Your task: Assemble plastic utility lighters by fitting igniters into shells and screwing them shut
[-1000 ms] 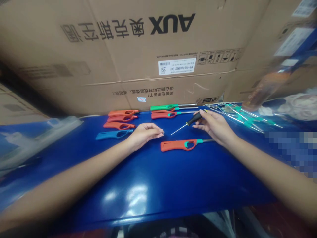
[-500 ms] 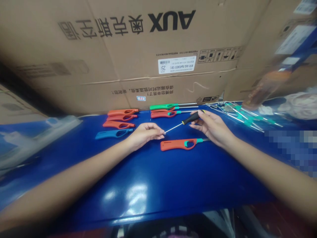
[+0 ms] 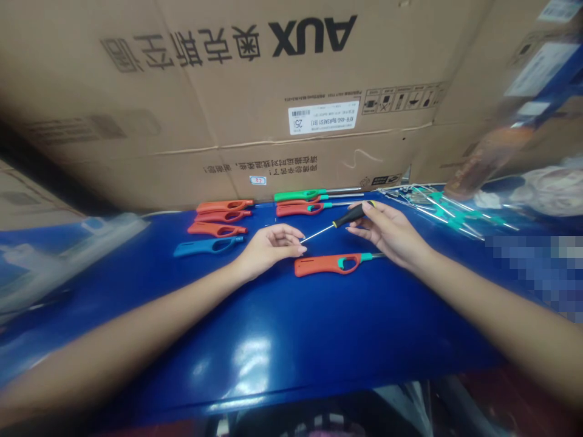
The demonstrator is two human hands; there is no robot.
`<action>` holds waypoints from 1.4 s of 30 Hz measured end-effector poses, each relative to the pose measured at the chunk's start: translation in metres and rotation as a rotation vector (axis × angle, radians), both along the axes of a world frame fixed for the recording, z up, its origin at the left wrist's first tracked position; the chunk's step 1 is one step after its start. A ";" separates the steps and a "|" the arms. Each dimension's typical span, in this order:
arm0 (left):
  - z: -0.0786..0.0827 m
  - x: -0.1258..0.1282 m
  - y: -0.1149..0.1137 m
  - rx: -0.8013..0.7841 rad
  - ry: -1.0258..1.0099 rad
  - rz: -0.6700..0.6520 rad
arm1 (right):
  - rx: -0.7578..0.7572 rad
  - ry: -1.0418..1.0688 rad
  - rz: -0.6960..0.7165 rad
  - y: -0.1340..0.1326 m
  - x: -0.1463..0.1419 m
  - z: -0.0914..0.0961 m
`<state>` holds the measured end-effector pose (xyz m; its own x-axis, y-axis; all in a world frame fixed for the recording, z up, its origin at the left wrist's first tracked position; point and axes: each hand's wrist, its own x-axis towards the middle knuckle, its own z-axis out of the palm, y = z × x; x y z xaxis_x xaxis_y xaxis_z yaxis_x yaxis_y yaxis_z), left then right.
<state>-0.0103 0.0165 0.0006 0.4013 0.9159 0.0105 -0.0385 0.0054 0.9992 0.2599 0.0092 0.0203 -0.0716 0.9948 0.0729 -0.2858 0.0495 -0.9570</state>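
My right hand (image 3: 387,230) grips a screwdriver (image 3: 347,216) by its black and yellow handle, its thin shaft slanting down to the left. At the shaft's tip, my left hand (image 3: 276,246) is closed, thumb and forefinger on either side of the tip. Anything small between those fingers is hidden. Just below the screwdriver an orange long-nosed lighter (image 3: 319,266) lies on the blue table (image 3: 291,340); it has a green trigger and nozzle, and its metal tube runs partly behind my right hand.
Behind my left hand lie several orange-red lighter bodies (image 3: 223,215) and a blue one (image 3: 207,246). A green lighter (image 3: 296,195) and red ones (image 3: 298,209) with metal tubes lie farther back. Metal rods with green parts (image 3: 439,209) are at the right, near a bottle (image 3: 489,161). A large carton (image 3: 204,121) stands behind.
My left thumb and forefinger have shifted slightly and now cover more of the screwdriver's tip. My right hand keeps its grip, and the view has moved a little.
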 end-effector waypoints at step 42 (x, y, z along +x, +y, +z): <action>-0.009 0.001 -0.005 0.286 0.171 -0.031 | 0.090 -0.030 0.040 -0.003 0.001 0.006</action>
<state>-0.0091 0.0113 -0.0080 0.4475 0.8728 0.1950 0.1258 -0.2773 0.9525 0.2614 0.0064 0.0260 -0.1143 0.9806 0.1590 -0.2602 0.1249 -0.9574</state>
